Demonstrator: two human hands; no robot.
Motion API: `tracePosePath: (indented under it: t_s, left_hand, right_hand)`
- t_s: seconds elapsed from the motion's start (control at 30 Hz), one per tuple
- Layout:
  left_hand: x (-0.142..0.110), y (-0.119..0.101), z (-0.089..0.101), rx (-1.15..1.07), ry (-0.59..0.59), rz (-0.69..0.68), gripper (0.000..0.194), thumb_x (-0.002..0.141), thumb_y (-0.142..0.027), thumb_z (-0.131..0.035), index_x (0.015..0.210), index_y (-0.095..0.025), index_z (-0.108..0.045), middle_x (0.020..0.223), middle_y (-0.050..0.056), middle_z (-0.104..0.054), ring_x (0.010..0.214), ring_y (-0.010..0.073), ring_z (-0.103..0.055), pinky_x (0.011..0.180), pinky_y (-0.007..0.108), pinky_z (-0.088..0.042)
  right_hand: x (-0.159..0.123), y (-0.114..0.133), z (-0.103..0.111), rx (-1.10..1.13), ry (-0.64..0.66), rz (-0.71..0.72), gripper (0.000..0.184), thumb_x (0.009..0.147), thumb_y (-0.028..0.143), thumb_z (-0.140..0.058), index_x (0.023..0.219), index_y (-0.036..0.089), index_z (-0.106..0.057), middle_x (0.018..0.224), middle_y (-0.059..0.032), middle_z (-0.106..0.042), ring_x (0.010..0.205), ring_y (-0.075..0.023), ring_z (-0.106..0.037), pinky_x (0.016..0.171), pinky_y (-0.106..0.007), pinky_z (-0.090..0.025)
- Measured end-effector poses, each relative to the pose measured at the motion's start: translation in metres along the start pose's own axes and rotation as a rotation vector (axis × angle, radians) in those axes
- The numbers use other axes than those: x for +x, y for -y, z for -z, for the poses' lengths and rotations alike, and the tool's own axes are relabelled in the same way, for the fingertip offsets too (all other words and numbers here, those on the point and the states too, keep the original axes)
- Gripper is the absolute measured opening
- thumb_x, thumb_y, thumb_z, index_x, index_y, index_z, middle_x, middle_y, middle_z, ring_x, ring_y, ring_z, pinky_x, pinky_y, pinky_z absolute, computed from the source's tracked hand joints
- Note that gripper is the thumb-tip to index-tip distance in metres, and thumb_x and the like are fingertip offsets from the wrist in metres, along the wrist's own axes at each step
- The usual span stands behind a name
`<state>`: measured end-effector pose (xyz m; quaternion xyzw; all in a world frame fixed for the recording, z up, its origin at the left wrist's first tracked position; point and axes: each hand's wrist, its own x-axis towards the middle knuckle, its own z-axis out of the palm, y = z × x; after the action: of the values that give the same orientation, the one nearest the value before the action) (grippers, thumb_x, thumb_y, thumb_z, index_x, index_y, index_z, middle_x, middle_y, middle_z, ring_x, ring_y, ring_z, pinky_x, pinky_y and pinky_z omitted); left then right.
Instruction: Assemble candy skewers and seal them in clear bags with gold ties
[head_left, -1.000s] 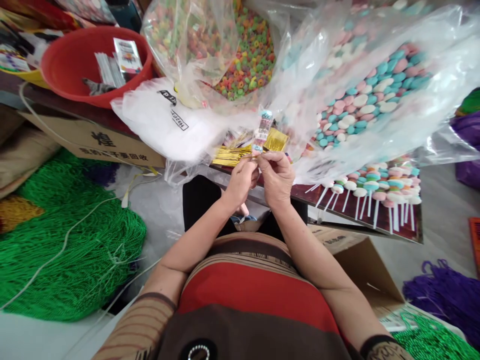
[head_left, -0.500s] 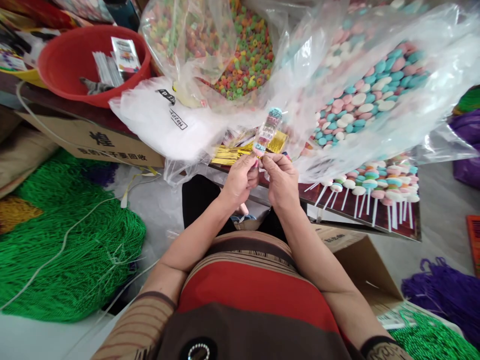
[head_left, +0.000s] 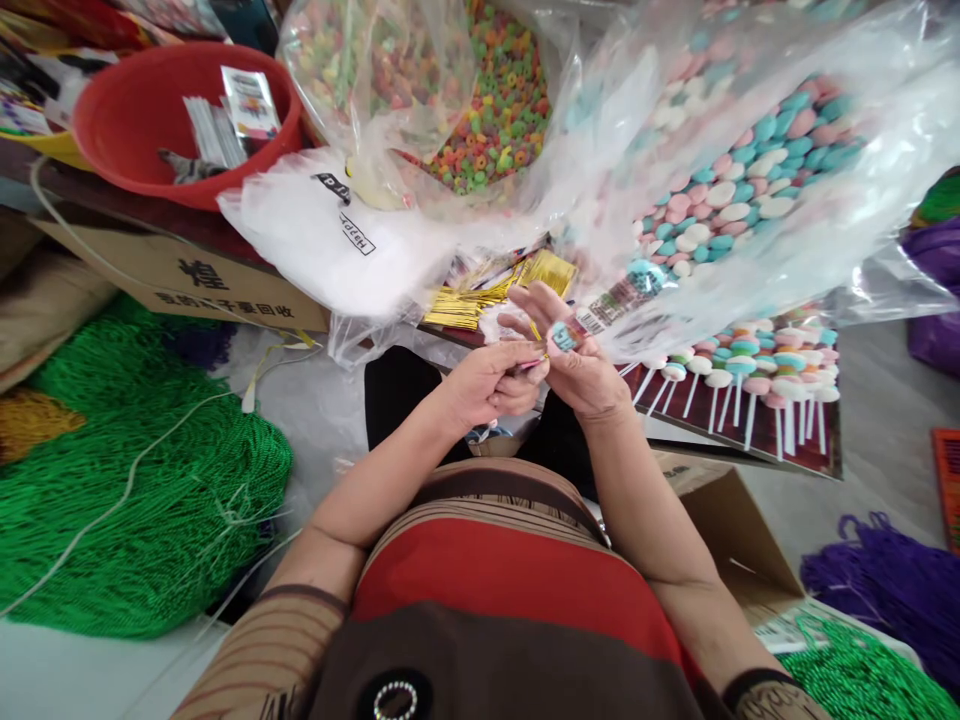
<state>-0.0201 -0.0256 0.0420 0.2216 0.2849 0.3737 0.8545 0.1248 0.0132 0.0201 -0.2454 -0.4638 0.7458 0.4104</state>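
Glossy clear plastic encases a candy packet (head_left: pixel 606 306); metallic ties (head_left: pixel 459 308) gleam, a plastic basin (head_left: pixel 101 125) looks smooth and a cardboard box (head_left: pixel 154 262) matt.

The candy packet (head_left: pixel 606 308) is a slim, clear plastic wrapper with a printed label and barcode; blue shows at its far end, pink and blue at its near end. It lies aslant, its gathered near end at the left hand's (head_left: pixel 495 385) pinched thumb and forefinger, its length crossing the right hand (head_left: pixel 589 380) and reaching outward beyond it. A thin gold strip (head_left: pixel 535 330) shows between the right hand's spread fingers and the left fingertips, too small to make out fully.
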Motion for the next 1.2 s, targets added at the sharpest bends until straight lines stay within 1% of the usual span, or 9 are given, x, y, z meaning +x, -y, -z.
tracePosePath:
  t_s: [0.13, 0.3, 0.5, 0.6, 0.77, 0.87, 0.97, 1.07, 1.2]
  left_hand:
    - [0.004, 0.003, -0.001, -0.066, -0.044, -0.031, 0.048, 0.103, -0.029, -0.038, 0.058, -0.017, -0.049, 0.038, -0.011, -0.018, 0.029, 0.0045, -0.013, 0.034, 0.016, -0.020]
    - [0.015, 0.010, 0.000, 0.017, -0.197, -0.236, 0.043, 0.104, -0.041, -0.044, 0.067, -0.020, -0.047, 0.043, -0.012, -0.018, 0.032, 0.0050, -0.012, 0.037, 0.019, -0.017]
    - [0.030, 0.023, 0.021, 0.928, -0.618, -0.789, 0.051, 0.097, -0.066, -0.050, 0.072, -0.021, -0.053, 0.061, -0.003, -0.050, 0.054, 0.0106, -0.046, 0.057, 0.025, -0.037]
    - [0.033, 0.025, 0.034, 1.275, -0.701, -0.848, 0.057, 0.101, -0.067, -0.034, 0.080, -0.021, -0.060, 0.071, 0.003, -0.061, 0.068, 0.0167, -0.059, 0.068, 0.030, -0.044]
    - [0.030, 0.008, 0.035, 1.057, -0.340, -0.786, 0.051, 0.101, -0.061, -0.042, 0.126, -0.021, -0.062, 0.119, 0.012, -0.072, 0.120, 0.0236, -0.065, 0.103, 0.039, -0.050]
    - [0.021, -0.008, 0.026, 0.800, -0.122, -0.726, 0.050, 0.098, -0.054, -0.052, 0.137, -0.024, -0.059, 0.135, 0.009, -0.069, 0.130, 0.0244, -0.062, 0.112, 0.041, -0.047]
    - [0.006, -0.020, 0.014, 0.730, -0.023, -0.751, 0.052, 0.098, -0.060, -0.048, 0.123, -0.022, -0.071, 0.124, 0.009, -0.074, 0.126, 0.0263, -0.064, 0.112, 0.044, -0.048]
    - [-0.009, -0.022, 0.000, 0.916, 0.056, -0.835, 0.056, 0.100, -0.062, -0.043, 0.094, -0.021, -0.079, 0.102, 0.009, -0.078, 0.117, 0.0252, -0.067, 0.108, 0.042, -0.048]
    - [-0.016, -0.016, -0.008, 1.019, -0.121, -0.733, 0.057, 0.097, -0.063, -0.051, 0.067, -0.019, -0.073, 0.068, 0.005, -0.068, 0.078, 0.0183, -0.065, 0.090, 0.036, -0.051]
  right_hand:
    - [0.003, -0.008, 0.009, -0.127, -0.084, -0.012, 0.032, 0.074, 0.054, -0.086, 0.092, 0.029, -0.082, 0.099, -0.0009, -0.080, 0.099, -0.0223, -0.074, 0.103, -0.043, -0.055]
    - [0.007, -0.023, 0.010, -0.382, -0.372, 0.234, 0.022, 0.083, 0.046, -0.080, 0.077, 0.026, -0.076, 0.076, 0.0038, -0.069, 0.076, -0.0137, -0.063, 0.085, -0.032, -0.053]
    - [0.004, -0.023, -0.001, -0.778, -0.558, 0.290, 0.028, 0.091, 0.039, -0.065, 0.070, 0.023, -0.056, 0.068, 0.0036, -0.055, 0.069, -0.0135, -0.051, 0.071, -0.029, -0.045]
    - [0.005, -0.023, -0.004, -0.816, -0.612, 0.294, 0.023, 0.090, 0.034, -0.060, 0.071, 0.023, -0.052, 0.069, 0.0039, -0.052, 0.068, -0.0128, -0.048, 0.069, -0.029, -0.042]
    - [0.003, -0.015, -0.007, -0.815, -0.501, 0.287, 0.020, 0.091, 0.036, -0.059, 0.076, 0.023, -0.055, 0.073, 0.0025, -0.056, 0.073, -0.0141, -0.051, 0.072, -0.030, -0.044]
    - [0.001, -0.007, -0.005, -0.849, -0.430, 0.250, 0.018, 0.090, 0.032, -0.060, 0.075, 0.023, -0.056, 0.072, 0.0033, -0.055, 0.070, -0.0132, -0.049, 0.071, -0.029, -0.044]
    - [0.001, 0.000, 0.001, -0.890, -0.468, 0.232, 0.015, 0.087, 0.029, -0.064, 0.076, 0.022, -0.058, 0.070, 0.0038, -0.056, 0.067, -0.0129, -0.050, 0.069, -0.030, -0.044]
    - [0.004, 0.009, 0.007, -0.890, -0.550, 0.276, 0.016, 0.090, 0.030, -0.065, 0.077, 0.022, -0.061, 0.072, 0.0027, -0.060, 0.069, -0.0140, -0.055, 0.070, -0.031, -0.047]
    - [0.002, 0.023, -0.004, -0.951, -0.603, 0.419, 0.022, 0.095, 0.038, -0.062, 0.079, 0.023, -0.064, 0.075, 0.0011, -0.061, 0.075, -0.0162, -0.059, 0.079, -0.036, -0.052]
